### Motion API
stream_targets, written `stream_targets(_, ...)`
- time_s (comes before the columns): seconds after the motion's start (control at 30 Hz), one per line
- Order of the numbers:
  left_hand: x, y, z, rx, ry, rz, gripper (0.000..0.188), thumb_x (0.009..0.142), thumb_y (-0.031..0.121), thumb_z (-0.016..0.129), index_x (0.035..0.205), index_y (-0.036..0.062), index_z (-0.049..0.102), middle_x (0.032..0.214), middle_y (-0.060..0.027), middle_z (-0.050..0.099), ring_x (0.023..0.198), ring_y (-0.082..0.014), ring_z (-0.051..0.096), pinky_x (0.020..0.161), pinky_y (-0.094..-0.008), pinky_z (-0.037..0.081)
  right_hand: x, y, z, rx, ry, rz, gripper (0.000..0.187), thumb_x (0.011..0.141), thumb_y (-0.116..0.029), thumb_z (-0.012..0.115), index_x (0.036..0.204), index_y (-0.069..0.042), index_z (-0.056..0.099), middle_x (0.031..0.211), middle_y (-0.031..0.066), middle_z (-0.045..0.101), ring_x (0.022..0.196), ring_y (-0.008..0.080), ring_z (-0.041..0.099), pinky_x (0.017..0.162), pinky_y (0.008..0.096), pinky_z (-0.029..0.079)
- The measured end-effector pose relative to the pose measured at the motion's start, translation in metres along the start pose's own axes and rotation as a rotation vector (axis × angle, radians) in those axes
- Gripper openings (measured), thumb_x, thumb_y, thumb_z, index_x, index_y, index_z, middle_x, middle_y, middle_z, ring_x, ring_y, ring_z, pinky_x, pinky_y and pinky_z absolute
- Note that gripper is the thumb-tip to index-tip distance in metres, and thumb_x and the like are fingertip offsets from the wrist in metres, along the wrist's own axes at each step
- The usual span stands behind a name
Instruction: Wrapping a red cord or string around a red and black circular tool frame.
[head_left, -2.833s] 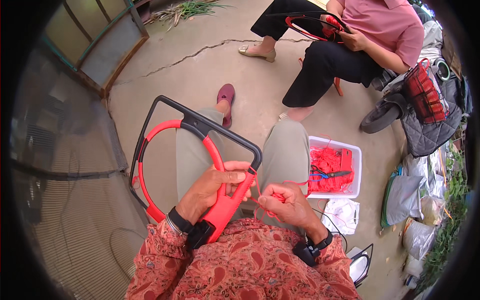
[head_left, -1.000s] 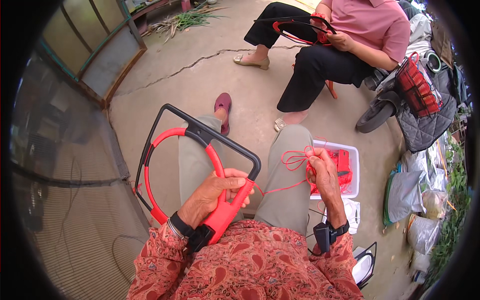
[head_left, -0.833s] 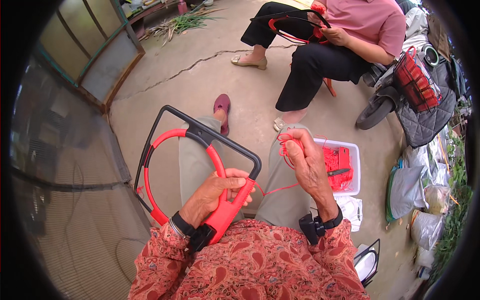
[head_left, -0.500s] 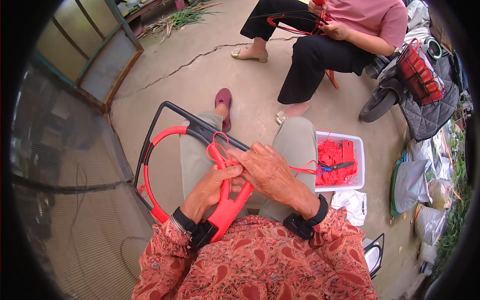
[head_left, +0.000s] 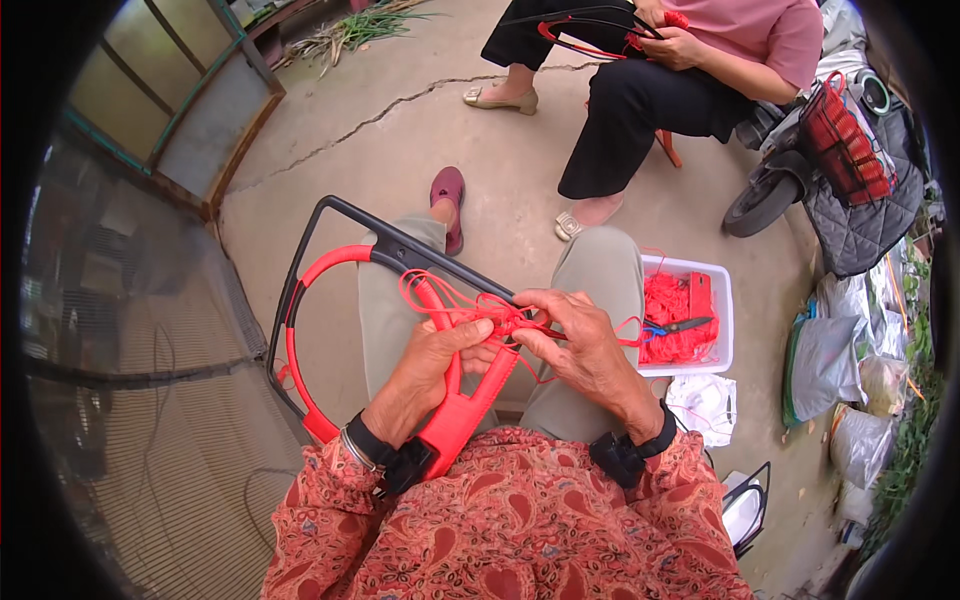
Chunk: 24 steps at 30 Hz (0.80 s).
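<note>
Across my lap rests a black frame (head_left: pixel 420 262) whose curved bars are wrapped in red cord, ending in a wide red section (head_left: pixel 455 425). My left hand (head_left: pixel 420 365) is closed at the red-wrapped bar, its thumb pressing thin red cord (head_left: pixel 445 285) there. Loose loops of that cord stand up beside the thumb. Just to the right, my right hand (head_left: pixel 590 355) pinches a strand of it between thumb and forefinger. A tangle of cord lies between both hands; whether it is knotted I cannot make out. One strand runs right toward a white tub (head_left: pixel 727 320).
The tub holds red cord (head_left: pixel 670 295) and blue-handled scissors (head_left: pixel 680 326). Beside it lies a white cloth-like item (head_left: pixel 705 410). Opposite, a seated person (head_left: pixel 640 120) handles a similar frame (head_left: pixel 570 20). A mesh screen (head_left: pixel 150 400) stands left; silvery bags (head_left: pixel 830 355) sit right.
My right hand has shifted right, from lying over the cord to pinching a strand with its fingers apart from the left hand. The loops by my left thumb are wider.
</note>
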<state>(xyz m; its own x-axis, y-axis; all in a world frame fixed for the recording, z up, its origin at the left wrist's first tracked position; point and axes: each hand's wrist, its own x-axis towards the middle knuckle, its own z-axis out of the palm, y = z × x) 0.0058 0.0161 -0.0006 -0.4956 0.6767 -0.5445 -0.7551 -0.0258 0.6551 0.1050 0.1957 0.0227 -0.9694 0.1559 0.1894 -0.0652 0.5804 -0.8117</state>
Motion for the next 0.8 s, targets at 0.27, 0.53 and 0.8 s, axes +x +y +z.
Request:
stream_targets(0.27, 0.000, -0.002, -0.007, -0.134, -0.034, 0.008, 0.027, 0.087, 0.017, 0.065, 0.106, -0.0020, 0.061, 0.088, -0.0121, 0.068, 0.073, -0.0180, 0.068, 0.066, -0.0271, 0.056, -0.009, 0.013, -0.021, 0.616, 0.099, 0.300, 0.017, 0.089, -0.014, 0.065, 0.101, -0.003, 0.061, 0.079, 0.0035, 0.067, 0.066, 0.0108, 0.060, 0.056, 0.0255, 0.046)
stream_targets(0.53, -0.003, 0.000, -0.009, -0.058, -0.081, -0.094, 0.030, 0.088, 0.017, 0.064, 0.109, -0.0034, 0.059, 0.090, -0.0114, 0.067, 0.077, -0.0177, 0.067, 0.070, -0.0283, 0.056, -0.002, 0.034, 0.007, 0.599, 0.198, 0.423, 0.012, 0.093, -0.013, 0.060, 0.100, -0.003, 0.061, 0.079, -0.0007, 0.064, 0.067, 0.0037, 0.058, 0.056, 0.0178, 0.043)
stream_targets(0.8, -0.001, -0.002, -0.006, -0.123, -0.095, -0.078, 0.025, 0.087, 0.014, 0.063, 0.106, -0.0019, 0.062, 0.092, -0.0124, 0.068, 0.078, -0.0185, 0.067, 0.069, -0.0301, 0.056, -0.001, 0.017, 0.029, 0.844, -0.117, 0.394, 0.014, 0.092, -0.014, 0.061, 0.102, -0.003, 0.063, 0.082, -0.0027, 0.063, 0.074, 0.0039, 0.057, 0.065, 0.0192, 0.047)
